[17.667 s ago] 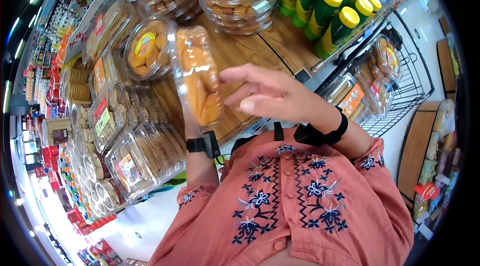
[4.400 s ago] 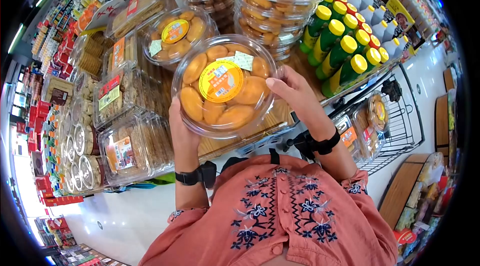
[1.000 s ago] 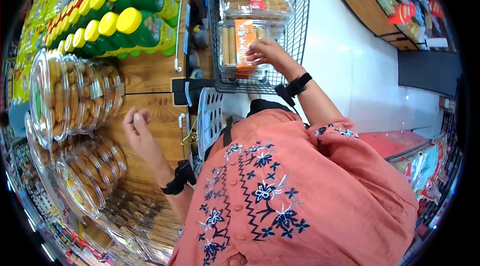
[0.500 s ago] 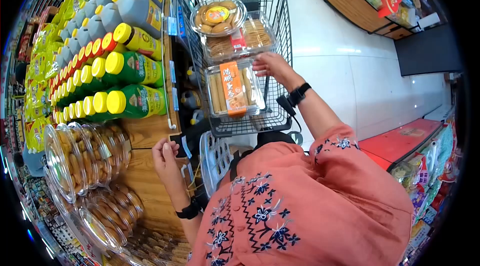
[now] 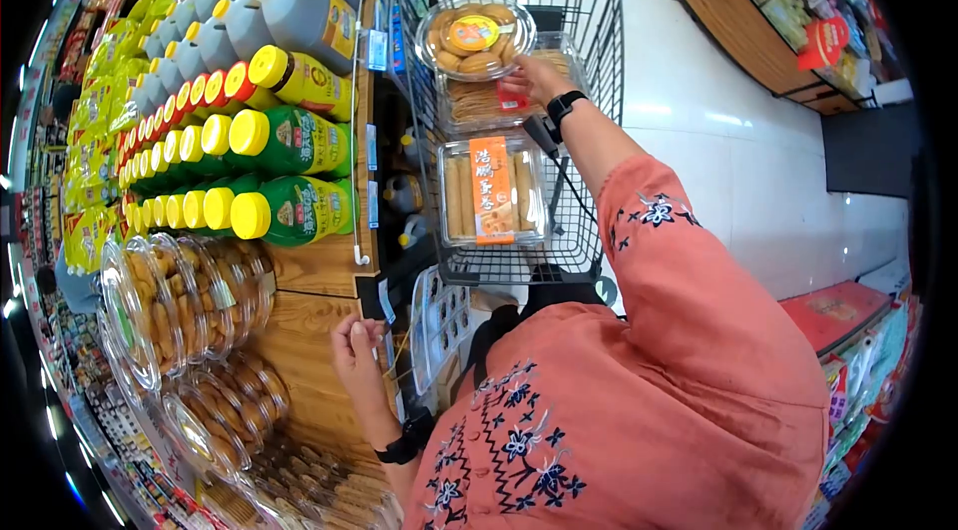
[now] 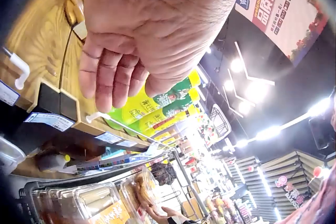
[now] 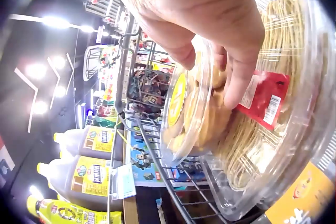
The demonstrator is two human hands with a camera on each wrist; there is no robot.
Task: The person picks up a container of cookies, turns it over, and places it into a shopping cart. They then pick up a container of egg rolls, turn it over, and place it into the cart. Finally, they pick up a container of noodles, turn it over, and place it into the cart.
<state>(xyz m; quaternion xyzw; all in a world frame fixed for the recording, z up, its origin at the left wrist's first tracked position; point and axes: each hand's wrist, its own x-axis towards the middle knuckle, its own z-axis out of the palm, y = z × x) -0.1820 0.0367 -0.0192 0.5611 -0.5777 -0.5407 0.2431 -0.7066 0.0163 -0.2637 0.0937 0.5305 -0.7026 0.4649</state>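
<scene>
In the shopping cart [image 5: 599, 21], my right hand [image 5: 536, 81] pinches the near right edge of a round clear container [image 5: 477, 36] of golden pastries with a yellow label. The right wrist view shows the hand [image 7: 210, 19] with thumb and fingers at the rim of the container [image 7: 197, 113]. Under it lies a clear box of thin sticks [image 7: 283, 40] with a red label. Nearer me in the cart is a box of rolls [image 5: 464, 196] with an orange band. My left hand [image 5: 359, 345], fingers loosely curled and empty, hovers at the wooden table's edge [image 5: 319, 315].
Green bottles with yellow caps [image 5: 299, 211] and grey jugs [image 5: 319, 16] line the display left of the cart. Stacked round pastry containers [image 5: 190, 300] stand on the table at the left. A perforated white basket [image 5: 439, 325] is below the cart's near end. Tiled floor [image 5: 689, 171] lies right of the cart.
My right hand has moved from beside the box of rolls to the round container and taken hold of its edge. The left hand stays empty near the table edge.
</scene>
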